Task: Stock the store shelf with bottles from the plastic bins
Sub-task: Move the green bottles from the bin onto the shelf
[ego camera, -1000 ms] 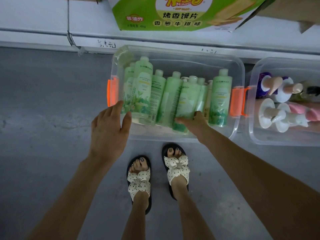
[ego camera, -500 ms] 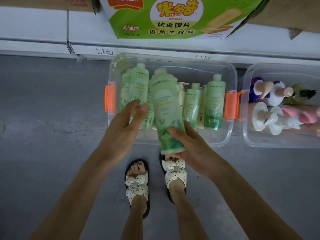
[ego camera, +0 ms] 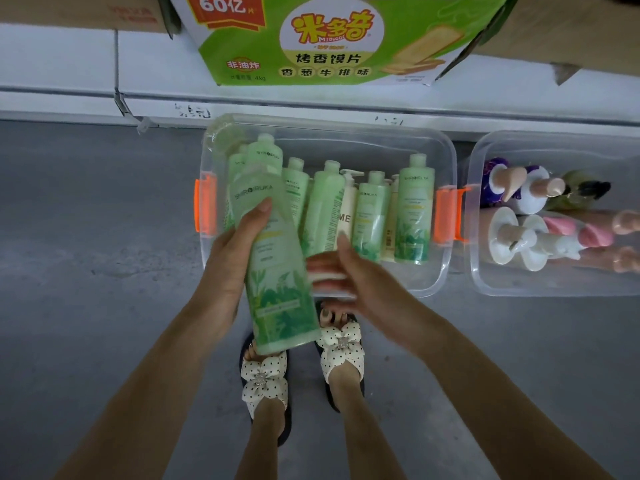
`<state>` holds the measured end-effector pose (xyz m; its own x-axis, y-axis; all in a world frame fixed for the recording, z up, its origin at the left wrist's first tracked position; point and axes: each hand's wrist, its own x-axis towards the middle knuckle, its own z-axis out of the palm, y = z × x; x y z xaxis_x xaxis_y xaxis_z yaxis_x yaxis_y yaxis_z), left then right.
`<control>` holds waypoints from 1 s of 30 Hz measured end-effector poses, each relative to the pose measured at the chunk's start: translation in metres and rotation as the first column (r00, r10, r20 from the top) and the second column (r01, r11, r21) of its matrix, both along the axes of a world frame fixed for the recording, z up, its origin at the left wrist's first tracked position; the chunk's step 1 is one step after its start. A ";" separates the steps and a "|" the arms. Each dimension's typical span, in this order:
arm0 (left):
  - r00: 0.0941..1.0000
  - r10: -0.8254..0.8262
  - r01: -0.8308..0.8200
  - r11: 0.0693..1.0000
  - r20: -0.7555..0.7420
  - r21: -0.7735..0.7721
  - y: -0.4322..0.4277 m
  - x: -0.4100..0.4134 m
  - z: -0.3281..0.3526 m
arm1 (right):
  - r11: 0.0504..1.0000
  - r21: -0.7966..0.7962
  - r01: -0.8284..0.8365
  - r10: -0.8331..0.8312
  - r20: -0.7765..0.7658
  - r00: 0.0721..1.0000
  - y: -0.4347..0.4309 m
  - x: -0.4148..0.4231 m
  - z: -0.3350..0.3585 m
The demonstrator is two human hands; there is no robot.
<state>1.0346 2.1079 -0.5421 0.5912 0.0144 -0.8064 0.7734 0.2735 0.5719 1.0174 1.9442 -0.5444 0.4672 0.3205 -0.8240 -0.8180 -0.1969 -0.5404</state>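
A tall green bottle point(ego camera: 277, 271) with a leaf label is lifted out in front of the clear plastic bin point(ego camera: 446, 271). My left hand point(ego camera: 232, 268) grips it from the left side, one finger lying across its front. Just to the bottle's right, my right hand point(ego camera: 360, 282) is blurred, with straight fingers holding nothing. Several more green bottles point(ego camera: 415, 209) and a cream pump bottle point(ego camera: 348, 206) lean inside the bin, which has orange latches point(ego camera: 446, 213).
A second clear bin point(ego camera: 554, 289) on the right holds pump bottles in white, pink and purple. Behind both bins runs the white shelf base point(ego camera: 69, 64), with a green snack carton point(ego camera: 329, 39) on it. My sandalled feet point(ego camera: 341, 344) stand on the grey floor.
My right hand lifted a green bottle out of the bin and passed it to my left hand. The left hand now holds it and the right hand has let go.
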 end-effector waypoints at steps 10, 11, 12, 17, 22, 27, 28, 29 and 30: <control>0.997 0.010 -0.010 1.000 -0.078 0.004 0.014 -0.015 -0.013 | 0.541 -0.833 0.118 0.395 0.375 0.838 -0.097 0.092 -0.076; 0.997 -0.003 0.004 1.000 -0.075 0.015 0.014 -0.015 -0.015 | 0.505 -0.859 0.078 0.449 0.339 0.827 -0.100 0.099 -0.080; 0.998 -0.011 0.013 0.999 -0.069 0.030 0.014 -0.017 -0.017 | 0.463 -0.886 0.027 0.501 0.288 0.816 -0.101 0.105 -0.084; 0.997 -0.002 0.006 0.999 -0.077 0.053 0.009 -0.015 -0.024 | 0.200 -0.973 -0.113 0.647 0.045 0.761 -0.093 0.115 -0.099; 0.998 0.000 0.003 0.999 -0.065 0.045 0.006 -0.012 -0.028 | 0.054 -0.989 -0.137 0.646 -0.070 0.760 -0.081 0.110 -0.104; 0.998 -0.013 0.016 0.999 -0.057 0.045 0.007 -0.011 -0.030 | -0.077 -0.987 -0.139 0.711 -0.152 0.687 -0.080 0.107 -0.107; 0.998 -0.011 0.014 0.999 -0.060 0.049 0.007 -0.011 -0.031 | -0.064 -0.989 -0.134 0.735 -0.138 0.664 -0.079 0.103 -0.106; 0.998 -0.008 0.012 0.999 -0.064 0.053 0.007 -0.011 -0.032 | -0.019 -0.991 -0.131 0.750 -0.100 0.653 -0.079 0.096 -0.107; 0.998 -0.003 0.007 0.999 -0.068 0.053 0.006 -0.012 -0.032 | 0.079 -0.989 -0.124 0.737 -0.026 0.675 -0.078 0.087 -0.109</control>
